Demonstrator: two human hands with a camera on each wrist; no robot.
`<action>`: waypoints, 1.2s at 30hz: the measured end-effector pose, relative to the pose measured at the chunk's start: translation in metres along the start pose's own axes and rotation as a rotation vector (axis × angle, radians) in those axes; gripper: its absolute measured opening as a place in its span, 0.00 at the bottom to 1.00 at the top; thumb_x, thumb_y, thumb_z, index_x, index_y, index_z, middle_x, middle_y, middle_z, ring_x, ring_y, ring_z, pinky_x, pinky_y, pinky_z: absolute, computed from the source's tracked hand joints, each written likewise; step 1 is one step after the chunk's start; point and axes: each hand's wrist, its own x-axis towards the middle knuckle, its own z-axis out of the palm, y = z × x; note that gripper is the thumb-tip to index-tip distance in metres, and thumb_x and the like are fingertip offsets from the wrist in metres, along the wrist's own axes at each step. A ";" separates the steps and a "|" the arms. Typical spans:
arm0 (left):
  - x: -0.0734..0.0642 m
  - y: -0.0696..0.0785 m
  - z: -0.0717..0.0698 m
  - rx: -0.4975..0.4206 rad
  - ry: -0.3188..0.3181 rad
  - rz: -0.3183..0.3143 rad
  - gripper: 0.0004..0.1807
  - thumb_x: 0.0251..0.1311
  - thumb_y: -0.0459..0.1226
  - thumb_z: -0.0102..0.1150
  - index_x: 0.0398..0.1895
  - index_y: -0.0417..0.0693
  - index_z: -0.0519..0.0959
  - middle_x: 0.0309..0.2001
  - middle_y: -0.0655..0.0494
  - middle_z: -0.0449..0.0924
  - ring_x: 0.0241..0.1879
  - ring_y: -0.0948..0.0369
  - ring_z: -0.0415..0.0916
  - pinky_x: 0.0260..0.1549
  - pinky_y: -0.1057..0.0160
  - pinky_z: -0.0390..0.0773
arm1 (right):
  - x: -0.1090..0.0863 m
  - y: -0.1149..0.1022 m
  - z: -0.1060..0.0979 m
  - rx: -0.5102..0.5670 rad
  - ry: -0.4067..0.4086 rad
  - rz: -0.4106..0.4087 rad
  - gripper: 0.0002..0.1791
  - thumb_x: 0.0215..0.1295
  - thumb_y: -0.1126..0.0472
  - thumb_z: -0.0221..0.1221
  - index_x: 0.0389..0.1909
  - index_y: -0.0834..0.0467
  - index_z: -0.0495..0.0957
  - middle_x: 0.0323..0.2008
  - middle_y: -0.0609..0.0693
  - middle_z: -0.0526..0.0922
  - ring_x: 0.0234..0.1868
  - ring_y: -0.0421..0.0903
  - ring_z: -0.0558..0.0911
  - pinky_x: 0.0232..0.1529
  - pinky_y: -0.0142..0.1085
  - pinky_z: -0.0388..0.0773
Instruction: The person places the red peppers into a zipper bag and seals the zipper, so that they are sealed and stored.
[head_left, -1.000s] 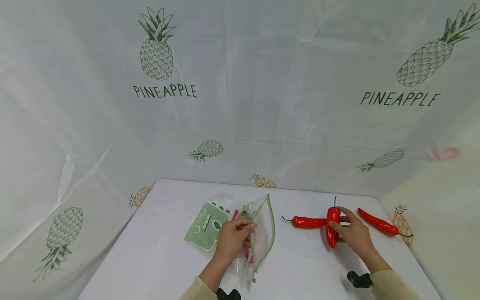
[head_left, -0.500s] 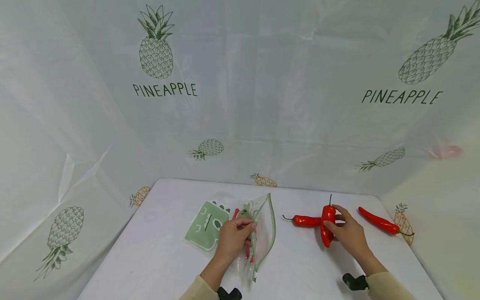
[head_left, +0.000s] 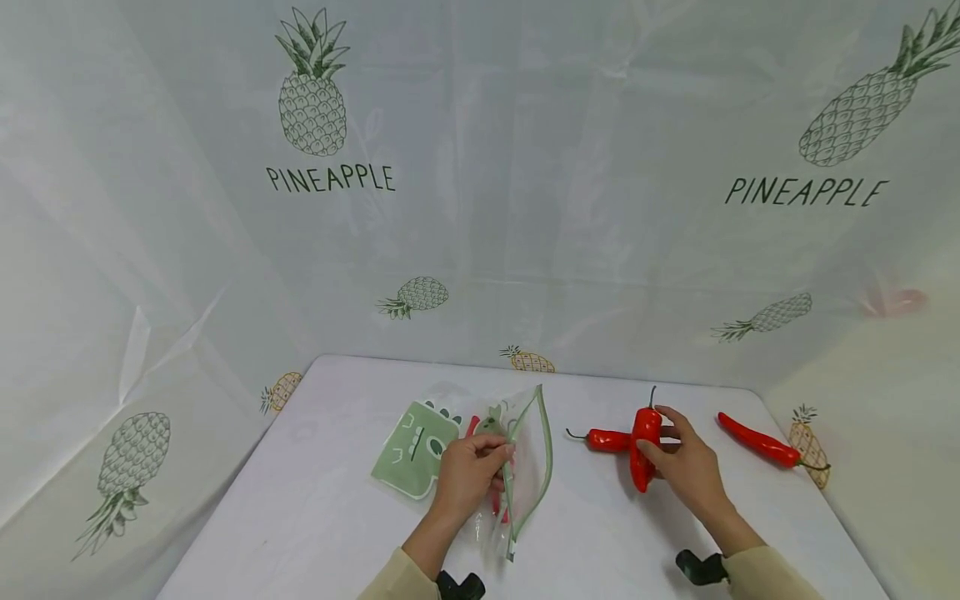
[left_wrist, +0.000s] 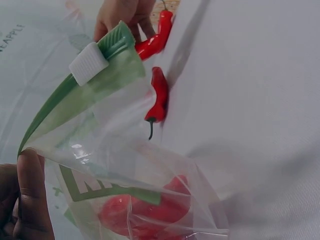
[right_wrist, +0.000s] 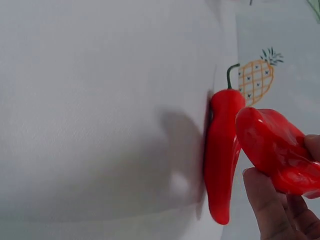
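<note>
My left hand pinches the edge of a clear zip bag with a green rim and a green cartoon print. The bag's mouth gapes toward the right, and a white slider sits on the rim in the left wrist view. Red peppers show through the clear film. My right hand grips a red chili pepper, raised off the table with its stem up. Behind it another red chili pepper lies on the table, partly covered in the head view.
A third red chili pepper lies near the right edge of the white table. A pale curtain printed with pineapples hangs behind and at the sides.
My right hand has carried its chili pepper leftward, closer to the bag, passing in front of the lying pepper. The left hand and the bag have stayed in place.
</note>
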 end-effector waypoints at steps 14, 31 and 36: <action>0.004 -0.002 -0.003 0.028 -0.012 0.021 0.11 0.67 0.37 0.70 0.46 0.39 0.89 0.29 0.53 0.86 0.18 0.64 0.82 0.22 0.66 0.87 | -0.009 -0.030 0.014 0.050 -0.011 -0.052 0.43 0.71 0.58 0.68 0.81 0.58 0.57 0.65 0.72 0.73 0.59 0.70 0.80 0.37 0.44 0.92; 0.005 -0.001 -0.001 0.011 -0.006 0.024 0.10 0.66 0.37 0.71 0.45 0.39 0.89 0.29 0.53 0.86 0.18 0.65 0.82 0.22 0.65 0.87 | -0.021 -0.067 0.030 0.101 -0.028 -0.105 0.40 0.67 0.61 0.71 0.76 0.56 0.64 0.61 0.68 0.78 0.55 0.63 0.83 0.35 0.43 0.91; 0.006 -0.002 -0.001 -0.001 -0.002 0.024 0.11 0.66 0.37 0.72 0.45 0.39 0.90 0.30 0.49 0.87 0.18 0.63 0.82 0.22 0.66 0.87 | -0.024 -0.074 0.035 0.119 -0.036 -0.102 0.40 0.66 0.61 0.72 0.76 0.56 0.65 0.59 0.66 0.80 0.53 0.61 0.83 0.33 0.42 0.91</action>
